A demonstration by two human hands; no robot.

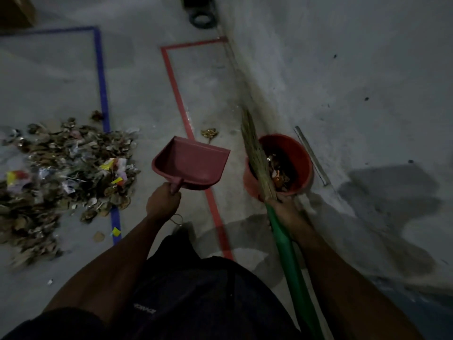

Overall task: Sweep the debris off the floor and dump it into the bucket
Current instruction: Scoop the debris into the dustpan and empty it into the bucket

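Note:
My left hand (163,200) grips the handle of a dark red dustpan (193,163), held above the floor with nothing visible in its tray. My right hand (284,208) grips a broom by its green handle (291,271); the straw bristles (255,148) point up and away, crossing the left rim of the red bucket (300,158). The bucket stands against the wall and holds dry leaves and scraps. A big pile of debris (66,168), leaves, paper and wrappers, lies on the floor to the left of the dustpan.
A grey wall (355,82) rises right behind the bucket, with a metal strip (311,155) leaning at its foot. Red tape (181,104) and blue tape (101,82) lines mark the concrete floor. A small leaf clump (209,133) lies beyond the dustpan. A dark ring (202,19) sits far back.

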